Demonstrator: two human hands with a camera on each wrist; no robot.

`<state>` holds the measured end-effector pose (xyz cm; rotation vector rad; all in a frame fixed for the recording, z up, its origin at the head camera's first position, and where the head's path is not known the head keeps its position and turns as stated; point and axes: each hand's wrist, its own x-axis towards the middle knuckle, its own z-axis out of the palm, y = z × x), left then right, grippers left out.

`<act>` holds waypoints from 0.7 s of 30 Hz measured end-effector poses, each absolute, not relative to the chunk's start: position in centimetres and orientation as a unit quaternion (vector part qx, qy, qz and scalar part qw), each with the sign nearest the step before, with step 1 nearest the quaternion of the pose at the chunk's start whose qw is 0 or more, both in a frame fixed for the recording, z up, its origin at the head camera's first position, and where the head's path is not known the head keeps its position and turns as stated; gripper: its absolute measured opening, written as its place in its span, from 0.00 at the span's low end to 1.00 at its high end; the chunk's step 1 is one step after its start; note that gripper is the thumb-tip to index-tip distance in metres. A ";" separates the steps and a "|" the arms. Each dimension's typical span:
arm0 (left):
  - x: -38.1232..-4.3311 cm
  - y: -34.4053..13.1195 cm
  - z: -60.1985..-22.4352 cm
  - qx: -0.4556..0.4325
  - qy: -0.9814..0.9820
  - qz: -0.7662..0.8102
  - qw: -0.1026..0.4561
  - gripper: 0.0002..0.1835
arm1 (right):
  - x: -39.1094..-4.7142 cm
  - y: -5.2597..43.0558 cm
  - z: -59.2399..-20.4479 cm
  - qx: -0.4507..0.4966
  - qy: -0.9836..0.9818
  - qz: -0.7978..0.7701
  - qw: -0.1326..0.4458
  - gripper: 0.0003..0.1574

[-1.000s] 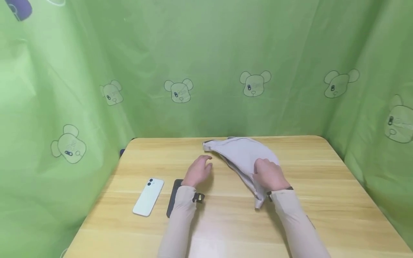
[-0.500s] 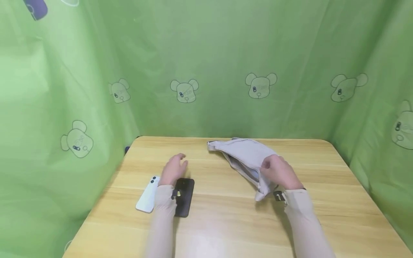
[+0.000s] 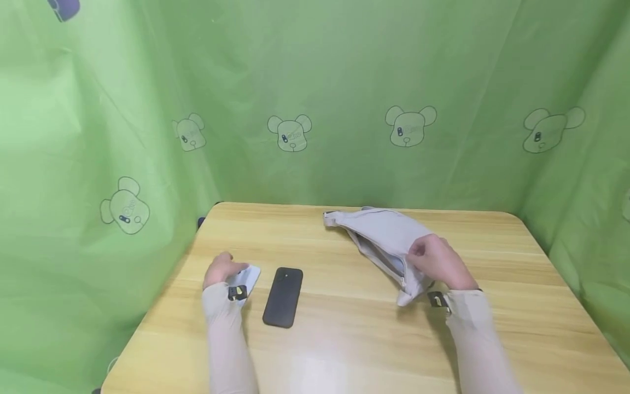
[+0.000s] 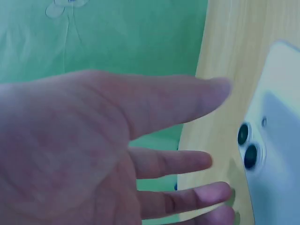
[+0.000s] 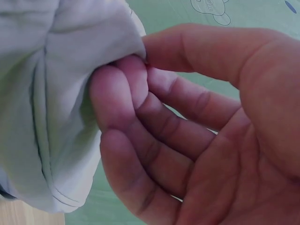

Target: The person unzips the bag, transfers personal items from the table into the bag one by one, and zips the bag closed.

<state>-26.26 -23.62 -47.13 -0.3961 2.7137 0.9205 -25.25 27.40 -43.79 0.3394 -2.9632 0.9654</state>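
A light grey fabric bag (image 3: pixel 389 230) lies toward the back right of the table, its zipped mouth gaping. My right hand (image 3: pixel 438 261) pinches the bag's cloth near its right end; in the right wrist view thumb and curled fingers hold a fold of the bag (image 5: pixel 70 61). On the left, my left hand (image 3: pixel 222 269) hovers over a white smartphone (image 3: pixel 252 275), partly covering it. The left wrist view has the fingers of the left hand (image 4: pixel 93 140) straight and apart from the white smartphone (image 4: pixel 281 154), whose two camera lenses face up.
A black smartphone (image 3: pixel 283 297) lies face down between the left hand and the bag. The wooden table (image 3: pixel 354 350) has rounded back corners. Green curtain (image 3: pixel 344 164) with bear-head prints hangs behind and at both sides.
My left hand has moved left, past the black smartphone to the white one. My right hand has shifted its hold and lifted the bag's edge, so the mouth gapes wider.
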 end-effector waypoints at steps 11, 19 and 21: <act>-24.2 -25.0 -46.2 -0.153 0.921 0.312 0.176 0.23 | -25.2 27.6 -43.5 0.112 -0.945 0.307 -0.005 0.07; -24.9 -24.8 -46.8 -0.150 0.916 0.326 0.176 0.28 | -25.3 27.6 -43.4 0.116 -0.945 0.305 -0.005 0.07; -25.3 -24.7 -47.1 -0.149 0.917 0.326 0.172 0.27 | -25.3 27.6 -43.4 0.115 -0.945 0.305 -0.006 0.07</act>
